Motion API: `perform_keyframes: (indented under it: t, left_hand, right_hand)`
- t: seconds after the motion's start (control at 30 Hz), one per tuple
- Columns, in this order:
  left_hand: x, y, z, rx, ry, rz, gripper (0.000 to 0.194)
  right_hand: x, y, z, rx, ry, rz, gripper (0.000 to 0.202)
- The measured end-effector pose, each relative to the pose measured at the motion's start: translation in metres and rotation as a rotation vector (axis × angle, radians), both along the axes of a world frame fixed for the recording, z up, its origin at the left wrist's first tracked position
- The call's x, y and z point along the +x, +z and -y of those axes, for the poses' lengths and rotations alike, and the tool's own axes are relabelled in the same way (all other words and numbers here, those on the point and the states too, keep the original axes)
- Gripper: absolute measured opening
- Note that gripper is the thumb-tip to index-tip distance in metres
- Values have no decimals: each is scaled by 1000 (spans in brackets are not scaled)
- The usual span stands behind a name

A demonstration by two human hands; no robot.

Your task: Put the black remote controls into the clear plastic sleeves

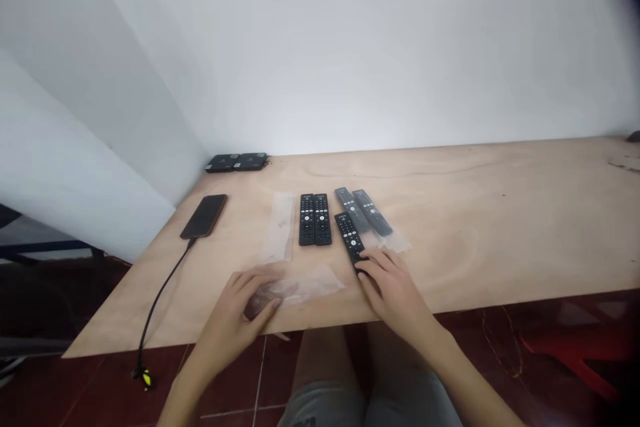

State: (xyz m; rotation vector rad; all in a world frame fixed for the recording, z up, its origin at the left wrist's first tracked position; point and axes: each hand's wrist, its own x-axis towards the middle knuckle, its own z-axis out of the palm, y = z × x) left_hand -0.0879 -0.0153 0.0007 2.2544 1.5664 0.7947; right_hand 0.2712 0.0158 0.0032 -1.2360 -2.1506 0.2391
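Note:
My right hand (387,277) has its fingers on the lower end of a black remote (349,233), which lies tilted on the table. At the front edge, my left hand (250,300) curls around one end of a clear plastic sleeve (313,282). Two bare black remotes, one on the left (307,220) and one on the right (323,220), stand side by side in the middle. Behind my right hand are two more remotes in clear sleeves (351,209) (373,212). A flat empty sleeve (280,227) lies left of the bare pair.
A phone (205,216) with a black cable (159,293) lies on the left of the wooden table (475,233). Two black boxes (223,163) (251,161) sit at the back left against the wall. A red object (575,350) is below the table at right.

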Motion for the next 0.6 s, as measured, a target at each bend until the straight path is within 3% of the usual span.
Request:
perform_keyframes:
  t: [0.13, 0.27, 0.37, 0.5, 0.6]
  left_hand:
    - [3, 3, 2, -8, -8, -11, 30]
    - [7, 5, 5, -6, 3, -18, 32]
    - [16, 3, 8, 2, 49, -30, 30]
    - [37, 2, 10, -6, 35, -22, 30]
    - [46, 2, 7, -33, 8, 17, 34]
  right_hand:
    - [-21, -4, -32, -14, -4, 35, 34]
    - [-35, 6, -54, -33, -36, 42, 37]
    - [-42, 18, -42, -15, 30, -10, 32]
    - [-47, 21, -5, -105, 322, -29, 20]
    - [-41, 9, 10, -134, 285, -56, 17]
